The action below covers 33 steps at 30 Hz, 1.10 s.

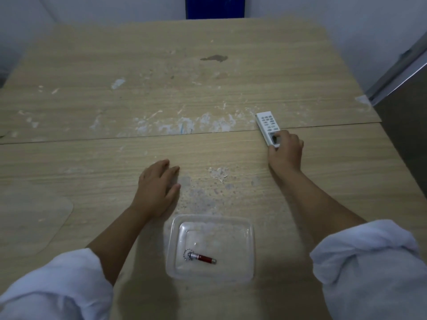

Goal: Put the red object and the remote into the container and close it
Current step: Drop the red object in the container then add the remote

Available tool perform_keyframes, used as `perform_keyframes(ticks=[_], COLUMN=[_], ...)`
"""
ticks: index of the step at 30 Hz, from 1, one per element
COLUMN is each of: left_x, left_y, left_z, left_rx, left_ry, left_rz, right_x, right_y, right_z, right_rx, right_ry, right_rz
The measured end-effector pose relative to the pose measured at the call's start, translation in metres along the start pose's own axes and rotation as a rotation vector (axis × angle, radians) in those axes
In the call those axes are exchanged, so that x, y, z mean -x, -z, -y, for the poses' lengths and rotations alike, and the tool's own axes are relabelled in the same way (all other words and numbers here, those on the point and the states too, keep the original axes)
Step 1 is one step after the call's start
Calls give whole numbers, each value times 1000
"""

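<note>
A clear plastic container [250, 245] stands open near the table's front edge. Inside it lies the red object [203, 259], a small red and silver cylinder with a key ring. The white remote [266, 123] lies on the table at the right, far from the container. My right hand [285, 150] grips the remote's near end, thumb on its face. My left hand [157, 188] rests flat on the table, just beyond the container's left corner, holding nothing. The container's clear lid [32, 218] lies flat on the table at the far left.
The wooden table [138, 88] is scuffed with white paint marks and a dark stain. A seam crosses it from left to right. A grey wall runs behind, with a blue panel [215, 6] at the back and a metal frame [397, 70] at the right.
</note>
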<state>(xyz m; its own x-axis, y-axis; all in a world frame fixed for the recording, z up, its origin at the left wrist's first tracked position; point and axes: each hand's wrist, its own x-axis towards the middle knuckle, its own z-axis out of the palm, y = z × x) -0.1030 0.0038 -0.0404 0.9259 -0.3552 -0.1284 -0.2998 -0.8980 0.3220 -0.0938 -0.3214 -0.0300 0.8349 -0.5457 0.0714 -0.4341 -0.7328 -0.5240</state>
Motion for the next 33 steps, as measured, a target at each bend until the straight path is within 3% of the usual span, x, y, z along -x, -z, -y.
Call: perform_keyframes(ticks=[8,13,21,33], left_x=[44,83,129,145], left_y=[13,11,9,-4], left_z=[-13,-17,-33,-29], left_rx=[155,381,475,516], left_ry=[52,137,220,241], left_rz=[-171,-147,-86,-107], right_x=[68,120,188,212], right_y=[31,54,68,55], right_z=[16,24,15,14], right_rx=[-173,-173,-62,67], right_ry=[329,532,789,763], right_rz=[172,337,458,526])
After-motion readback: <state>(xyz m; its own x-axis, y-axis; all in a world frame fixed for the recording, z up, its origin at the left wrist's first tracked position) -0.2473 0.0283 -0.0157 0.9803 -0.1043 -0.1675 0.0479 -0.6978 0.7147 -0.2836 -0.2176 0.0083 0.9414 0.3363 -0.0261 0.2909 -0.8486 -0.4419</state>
